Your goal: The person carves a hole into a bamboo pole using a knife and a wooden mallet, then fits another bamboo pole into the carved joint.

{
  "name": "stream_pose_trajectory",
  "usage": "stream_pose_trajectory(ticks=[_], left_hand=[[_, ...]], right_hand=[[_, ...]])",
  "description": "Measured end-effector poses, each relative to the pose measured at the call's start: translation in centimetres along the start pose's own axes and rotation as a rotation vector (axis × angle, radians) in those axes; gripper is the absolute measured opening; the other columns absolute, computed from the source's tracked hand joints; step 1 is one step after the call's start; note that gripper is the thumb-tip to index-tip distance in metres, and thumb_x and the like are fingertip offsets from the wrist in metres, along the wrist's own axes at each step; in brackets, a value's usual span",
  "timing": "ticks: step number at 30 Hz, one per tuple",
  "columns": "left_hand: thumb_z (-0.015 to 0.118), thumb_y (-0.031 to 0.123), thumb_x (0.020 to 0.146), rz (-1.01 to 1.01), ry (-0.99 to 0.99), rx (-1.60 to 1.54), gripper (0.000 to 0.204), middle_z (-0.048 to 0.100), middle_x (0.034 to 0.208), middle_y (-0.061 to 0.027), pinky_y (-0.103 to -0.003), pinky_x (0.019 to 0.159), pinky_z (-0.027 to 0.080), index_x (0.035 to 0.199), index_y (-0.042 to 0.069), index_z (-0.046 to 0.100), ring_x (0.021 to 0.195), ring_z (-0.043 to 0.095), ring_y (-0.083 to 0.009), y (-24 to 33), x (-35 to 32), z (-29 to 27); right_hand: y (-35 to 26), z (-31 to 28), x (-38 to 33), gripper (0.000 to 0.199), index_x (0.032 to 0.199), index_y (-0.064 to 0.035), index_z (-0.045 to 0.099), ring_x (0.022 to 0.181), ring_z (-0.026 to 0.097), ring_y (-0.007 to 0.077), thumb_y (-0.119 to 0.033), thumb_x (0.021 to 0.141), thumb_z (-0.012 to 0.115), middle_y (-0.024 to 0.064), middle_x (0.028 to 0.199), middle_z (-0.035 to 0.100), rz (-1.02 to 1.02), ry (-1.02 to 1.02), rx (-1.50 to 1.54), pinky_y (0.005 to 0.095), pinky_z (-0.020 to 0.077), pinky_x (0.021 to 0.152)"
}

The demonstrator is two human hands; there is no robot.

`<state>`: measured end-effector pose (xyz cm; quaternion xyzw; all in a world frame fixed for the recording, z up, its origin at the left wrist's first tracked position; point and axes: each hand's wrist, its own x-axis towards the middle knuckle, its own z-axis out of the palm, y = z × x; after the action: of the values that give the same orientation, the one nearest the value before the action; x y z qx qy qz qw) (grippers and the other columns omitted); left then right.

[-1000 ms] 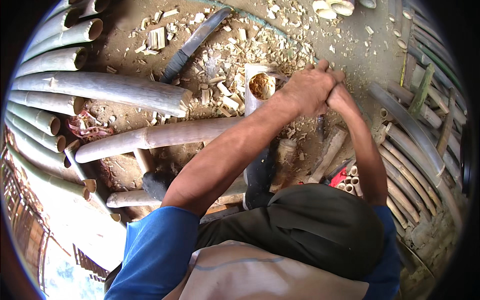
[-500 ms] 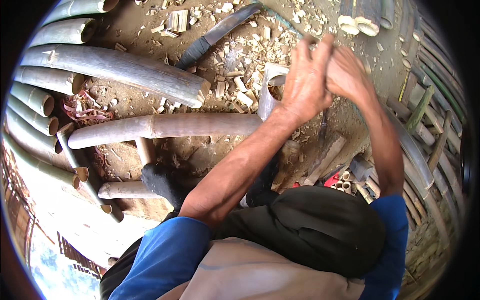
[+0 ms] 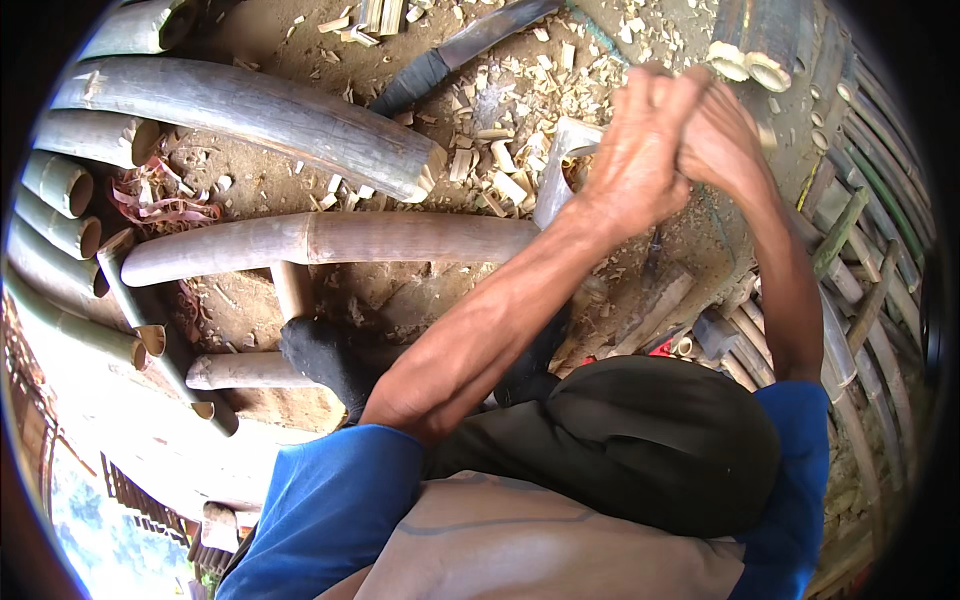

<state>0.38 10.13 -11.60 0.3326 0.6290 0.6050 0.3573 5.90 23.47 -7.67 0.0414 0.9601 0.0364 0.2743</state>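
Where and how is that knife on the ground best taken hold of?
By its dark wrapped handle, probably from the near-left side: that end lies closer to the person, while the blade slants away toward the picture's top.

The 2 hands meet in front of the body, the left hand (image 3: 645, 150) just beside the right hand (image 3: 722, 138) and touching it. Their backs are turned toward the camera, and the fingers (image 3: 632, 105) of the left are bent at the far end; what the palms do is hidden. The left forearm (image 3: 500, 295) reaches long and slanting toward the right, while the right forearm (image 3: 786, 265) rises more steeply, leaning left near its wrist.
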Motion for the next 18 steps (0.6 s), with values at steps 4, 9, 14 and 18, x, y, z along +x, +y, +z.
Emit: stream_pose_trajectory(ticks=[4,9,14,18], left_hand=[[0.064,-0.012,0.075,0.130,0.327,-0.160,0.086,0.037,0.129,-0.0296,-0.049,0.087,0.062,0.152,0.015,0.038,0.119,0.051,-0.0438,-1.3,-0.9,-0.1],[0.077,-0.006,0.068,0.096,0.177,0.203,0.100,0.043,0.132,-0.0285,-0.051,0.087,0.061,0.155,0.003,0.028,0.112,0.055,-0.0404,-0.7,-1.5,2.1],[0.085,0.014,0.072,-0.277,-0.544,0.390,0.108,0.046,0.136,-0.0285,-0.050,0.097,0.061,0.161,0.014,0.023,0.115,0.063,-0.0421,2.7,-1.8,4.4],[0.086,0.019,0.072,-0.382,-0.739,0.469,0.105,0.047,0.142,-0.0295,-0.050,0.110,0.052,0.159,0.012,0.027,0.125,0.060,-0.0473,4.6,-1.3,4.9]], right_hand=[[-0.8,-1.5,3.8,0.030,0.105,-0.0070,0.068,0.087,0.066,0.0235,-0.016,0.078,0.079,0.0057,0.090,0.069,-0.123,-0.168,0.001,0.0436,0.0533,0.095],[0.0,0.3,0.1,0.005,0.080,-0.0034,0.069,0.070,0.062,0.0201,-0.008,0.082,0.069,0.0105,0.073,0.064,0.045,-0.136,0.179,0.0376,0.0551,0.078],[1.0,5.4,-6.3,0.039,0.125,0.0010,0.064,0.100,0.067,0.0268,-0.010,0.089,0.072,0.0217,0.105,0.067,0.345,-0.544,1.248,0.0421,0.0582,0.087],[-0.1,9.9,-10.2,0.061,0.140,-0.0033,0.052,0.127,0.055,0.0274,-0.017,0.086,0.078,0.0211,0.124,0.059,0.460,-0.585,1.509,0.0425,0.0433,0.112]])
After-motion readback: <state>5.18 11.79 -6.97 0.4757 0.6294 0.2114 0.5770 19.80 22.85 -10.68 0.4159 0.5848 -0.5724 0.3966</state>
